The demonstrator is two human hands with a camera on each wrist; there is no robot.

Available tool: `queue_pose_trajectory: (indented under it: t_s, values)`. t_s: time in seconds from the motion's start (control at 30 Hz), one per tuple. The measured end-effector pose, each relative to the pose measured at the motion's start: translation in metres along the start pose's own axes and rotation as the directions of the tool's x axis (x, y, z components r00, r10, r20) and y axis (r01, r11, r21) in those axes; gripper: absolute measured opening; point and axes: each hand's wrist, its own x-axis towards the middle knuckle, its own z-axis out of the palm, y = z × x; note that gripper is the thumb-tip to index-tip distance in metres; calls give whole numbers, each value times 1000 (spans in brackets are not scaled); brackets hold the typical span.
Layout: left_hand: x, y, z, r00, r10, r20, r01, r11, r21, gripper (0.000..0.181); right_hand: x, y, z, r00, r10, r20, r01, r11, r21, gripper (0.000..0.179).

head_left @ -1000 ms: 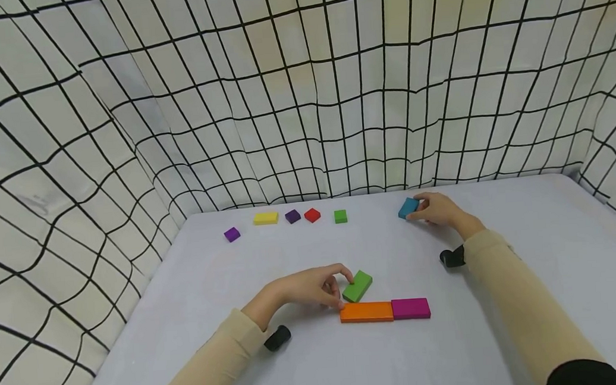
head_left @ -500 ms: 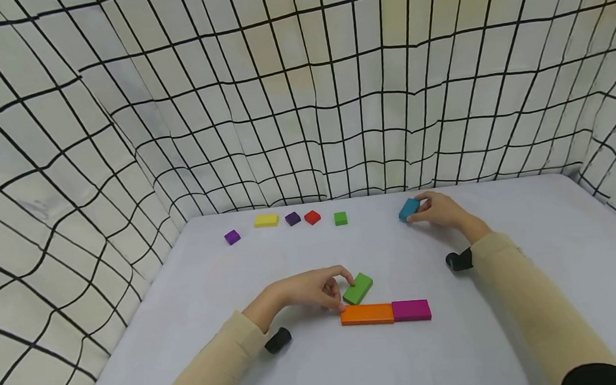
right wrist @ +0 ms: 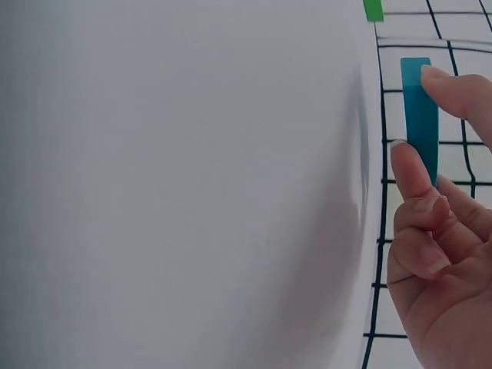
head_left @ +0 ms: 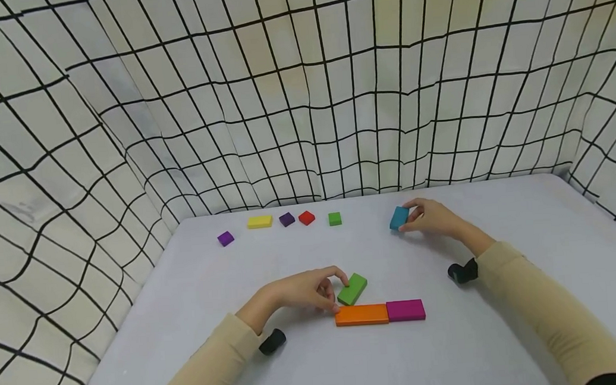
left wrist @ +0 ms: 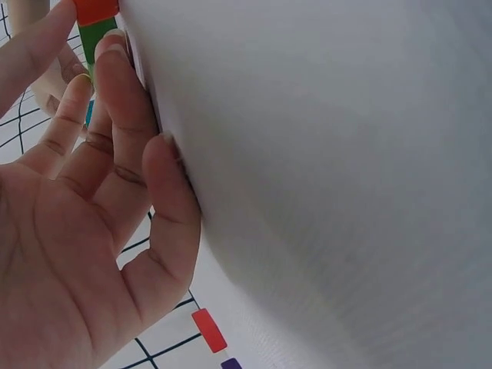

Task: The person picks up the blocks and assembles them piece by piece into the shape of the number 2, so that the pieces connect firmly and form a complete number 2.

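Note:
In the head view my left hand (head_left: pixel 305 289) is at the table's middle, index fingertip touching a tilted green rectangular block (head_left: pixel 353 289) and thumb at the left end of an orange rectangular block (head_left: pixel 362 315). Its other fingers bend inward; their tips are near the table in the left wrist view. A magenta block (head_left: pixel 405 310) lies end to end with the orange one, and the green block is just behind it. Farther back, my right hand (head_left: pixel 432 217) pinches a blue rectangular block (head_left: pixel 399 217) between thumb and fingers; the right wrist view shows the blue block (right wrist: pixel 420 115) apart from the tabletop.
Along the back of the white table (head_left: pixel 298 360) lie a purple block (head_left: pixel 226 239), a yellow block (head_left: pixel 259 221), a dark purple block (head_left: pixel 286 219), a red block (head_left: pixel 307 217) and a small green cube (head_left: pixel 334 218). Black netting (head_left: pixel 313 108) over white sheets encloses the back and sides.
My right hand has shifted slightly left and nearer with the blue block, which has turned more upright in the view. My left hand stays at the green and orange blocks.

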Motion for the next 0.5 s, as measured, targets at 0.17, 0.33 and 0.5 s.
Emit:
queue_pose_trajectory:
  t_s: [0.17,0.33,0.5]
  values:
    - [-1,0,1,1000,1,-3,-1,1000,-1,41,-5,-4,7,999,-33,24,33,999,8,69]
    - [-1,1,0,1000,-1,-8,1,1000,7,41,-8,-5,12,998,-53,41,53,999,6,67]
    - [-2,2,0,1000,-2,-4,2,1000,4,41,-13,-9,15,996,-66,55,64,998,28,65]
